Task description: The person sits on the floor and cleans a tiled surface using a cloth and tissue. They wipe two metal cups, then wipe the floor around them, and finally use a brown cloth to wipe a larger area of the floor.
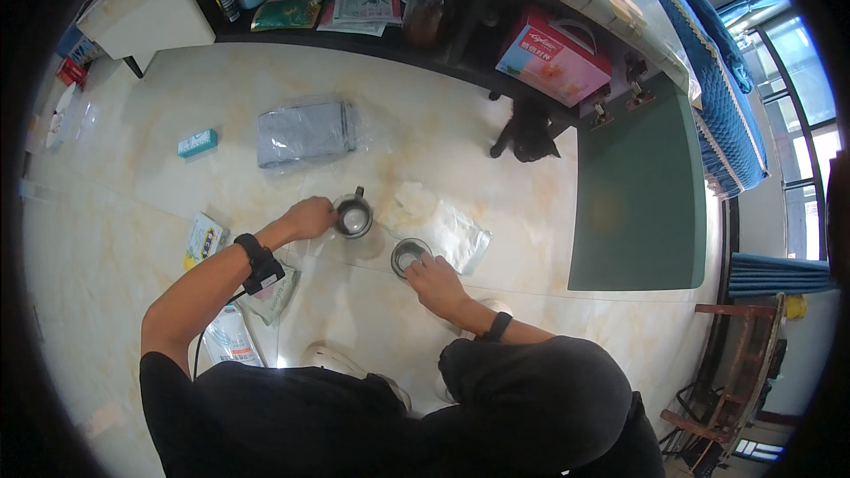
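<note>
My left hand (pixel 311 218) grips the near-left side of a dark-tinted glass mug (pixel 352 217), whose handle points away from me. A second round glass cup (pixel 402 257) is in my right hand (pixel 438 284), with the fingers at its rim. My hand hides part of that cup, and I cannot tell whether it has a handle. Just beyond the right cup, a crumpled silver-and-clear plastic bag (pixel 458 239) lies flat on the pale tiled floor (pixel 358 299).
A clear-wrapped grey folded item (pixel 305 134) and a small teal box (pixel 197 143) lie farther off. Packets (pixel 273 292) are beside my left forearm. A black cat (pixel 528 133) crouches under the cabinet near a pink gift box (pixel 554 56) and an open green door (pixel 637 206).
</note>
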Tool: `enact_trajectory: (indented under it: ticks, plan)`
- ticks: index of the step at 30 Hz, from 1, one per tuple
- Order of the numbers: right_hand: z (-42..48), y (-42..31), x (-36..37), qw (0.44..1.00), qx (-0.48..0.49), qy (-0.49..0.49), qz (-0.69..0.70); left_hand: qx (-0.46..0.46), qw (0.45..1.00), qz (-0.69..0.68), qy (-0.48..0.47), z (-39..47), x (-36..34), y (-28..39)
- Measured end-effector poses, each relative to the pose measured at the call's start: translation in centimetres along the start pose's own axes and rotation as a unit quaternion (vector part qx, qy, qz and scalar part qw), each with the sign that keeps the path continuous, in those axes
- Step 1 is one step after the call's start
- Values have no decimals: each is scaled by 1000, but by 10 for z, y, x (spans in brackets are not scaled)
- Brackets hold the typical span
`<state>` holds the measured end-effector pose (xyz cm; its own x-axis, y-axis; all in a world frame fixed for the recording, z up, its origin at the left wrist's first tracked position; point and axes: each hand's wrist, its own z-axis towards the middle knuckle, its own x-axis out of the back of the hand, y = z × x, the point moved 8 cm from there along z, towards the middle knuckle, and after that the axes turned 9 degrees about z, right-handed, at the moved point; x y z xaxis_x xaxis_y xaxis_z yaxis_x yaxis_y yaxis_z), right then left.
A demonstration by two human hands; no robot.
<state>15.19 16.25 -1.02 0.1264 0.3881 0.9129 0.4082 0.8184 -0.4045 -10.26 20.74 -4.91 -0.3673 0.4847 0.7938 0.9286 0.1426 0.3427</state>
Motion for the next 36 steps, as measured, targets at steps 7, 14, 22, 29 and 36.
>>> enact_trajectory:
  ticks: [7,14,22,29,36]
  plan:
    - [55,17,168,970,-98,224,-4,-18,984,-107,143,18,63,7]
    - [128,94,323,874,-229,411,123,25,979,-146,137,9,68,4]
    - [193,168,352,903,-295,309,-53,11,984,-132,120,6,55,15]
    - [211,172,366,944,-243,160,-153,3,992,-113,60,12,52,24]
    - [180,218,359,924,-131,315,171,-30,989,-135,41,13,61,43]
